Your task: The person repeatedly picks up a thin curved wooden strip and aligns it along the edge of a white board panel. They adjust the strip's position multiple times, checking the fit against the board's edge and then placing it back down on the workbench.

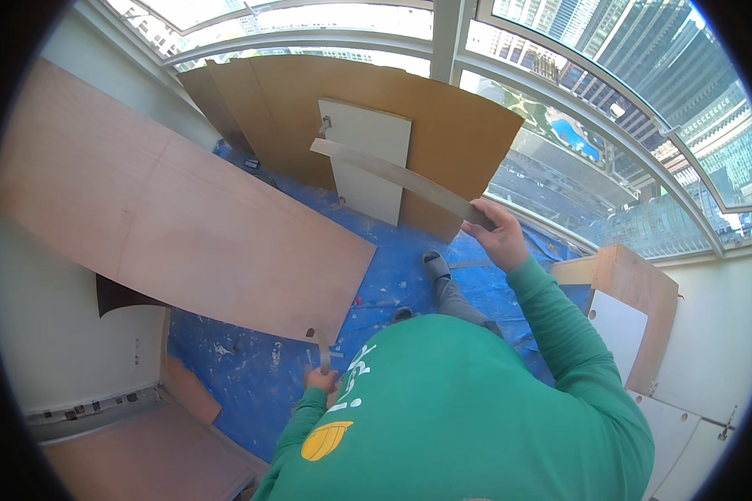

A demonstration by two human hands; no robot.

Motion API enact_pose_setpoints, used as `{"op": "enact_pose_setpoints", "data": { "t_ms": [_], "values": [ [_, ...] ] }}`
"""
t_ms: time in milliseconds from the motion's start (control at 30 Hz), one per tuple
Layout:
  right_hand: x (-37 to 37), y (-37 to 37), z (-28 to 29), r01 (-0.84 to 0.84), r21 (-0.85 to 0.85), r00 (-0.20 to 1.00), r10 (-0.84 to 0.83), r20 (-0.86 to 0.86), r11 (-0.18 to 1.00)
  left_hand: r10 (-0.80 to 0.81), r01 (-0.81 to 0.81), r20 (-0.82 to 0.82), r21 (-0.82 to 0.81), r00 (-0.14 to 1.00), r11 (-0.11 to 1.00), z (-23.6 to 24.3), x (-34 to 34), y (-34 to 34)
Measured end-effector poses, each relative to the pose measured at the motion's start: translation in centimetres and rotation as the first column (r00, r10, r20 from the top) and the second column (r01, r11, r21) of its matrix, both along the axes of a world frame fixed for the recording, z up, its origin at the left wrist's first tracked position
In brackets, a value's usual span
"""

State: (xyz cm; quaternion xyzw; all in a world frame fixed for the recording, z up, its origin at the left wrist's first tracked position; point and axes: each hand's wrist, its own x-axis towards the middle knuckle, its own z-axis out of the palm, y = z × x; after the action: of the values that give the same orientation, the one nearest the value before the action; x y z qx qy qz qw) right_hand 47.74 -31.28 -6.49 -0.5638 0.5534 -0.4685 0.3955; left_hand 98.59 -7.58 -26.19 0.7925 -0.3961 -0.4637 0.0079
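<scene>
My right hand (pixel 497 234) is raised and grips one end of a long thin grey strip (pixel 397 174). The strip runs up and left in front of a white panel (pixel 368 159). Low by my green shirt, my left hand (pixel 322 380) is closed around a small upright tool or handle (pixel 322 351) at the near edge of a large brown wooden board (pixel 184 225). What the tool is cannot be made out. The board leans from the left wall over the floor.
Blue plastic sheeting (pixel 251 376) covers the floor, speckled with white. More brown boards (pixel 443 117) lean against the curved windows (pixel 610 150). Panels (pixel 635 301) stand at the right by the wall. My feet (pixel 434 265) stand on the sheeting. A low wooden surface (pixel 142 459) lies lower left.
</scene>
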Motion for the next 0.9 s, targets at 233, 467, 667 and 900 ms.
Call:
{"op": "enact_pose_setpoints", "data": {
  "t_ms": [233,467,667,900],
  "values": [
    [-1.3,-14.2,-3.5,-0.134,-0.02,0.989,0.132,-0.072,0.991,0.539,-0.539,0.006,-0.026,0.842,0.842,0.1,-6.0,3.7],
    [-1.8,-26.3,-8.8,-0.2,0.229,0.964,0.148,0.222,0.953,0.446,-0.44,0.21,-0.08,0.87,0.895,-4.1,-13.8,6.7],
    [1.3,-34.3,-11.2,-0.203,0.22,0.967,0.159,0.201,0.954,0.603,-0.593,0.227,-0.118,0.765,0.796,-1.2,-18.7,7.2],
    [3.9,-42.1,-17.2,-0.133,0.19,0.977,0.161,-0.14,0.973,0.708,-0.707,0.27,-0.122,0.652,0.697,0.1,-22.6,9.7]
  ]
}}
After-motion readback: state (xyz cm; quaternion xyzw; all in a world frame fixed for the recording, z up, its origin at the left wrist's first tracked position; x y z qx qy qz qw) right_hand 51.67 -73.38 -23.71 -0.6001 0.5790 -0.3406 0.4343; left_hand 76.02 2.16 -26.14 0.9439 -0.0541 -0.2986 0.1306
